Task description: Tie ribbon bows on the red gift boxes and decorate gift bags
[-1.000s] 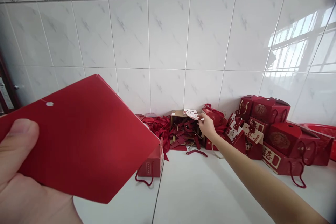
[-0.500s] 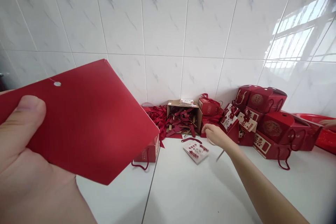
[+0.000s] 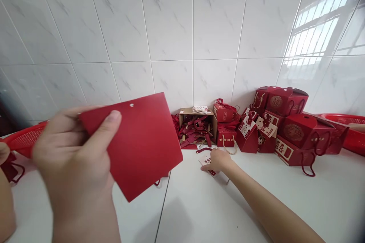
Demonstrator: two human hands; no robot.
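Close to the camera, my left hand point(image 3: 82, 148) pinches a flat red card point(image 3: 145, 148) with a small hole near its upper edge; the thumb lies across its face. My right hand point(image 3: 219, 160) reaches down over a white and red printed card point(image 3: 205, 161) on the table and covers part of it. Its fingers are closed, and the end of a thin cord-like strip point(image 3: 227, 182) pokes out beneath the hand. A short dark red ribbon point(image 3: 203, 150) lies just beyond. Fingertip contact with the printed card cannot be made out.
A cardboard box point(image 3: 213, 125) of red ribbons stands by the tiled wall, with printed cards point(image 3: 199, 110) on top. Red gift boxes point(image 3: 293, 133) are stacked at right. Red baskets point(image 3: 25, 136) show at both sides. Part of another person's arm point(image 3: 5, 201) is at the left edge.
My left hand with the red card has moved right and farther from the camera. The right hand has lowered leftward onto the printed card. The view has shifted, showing more at left.
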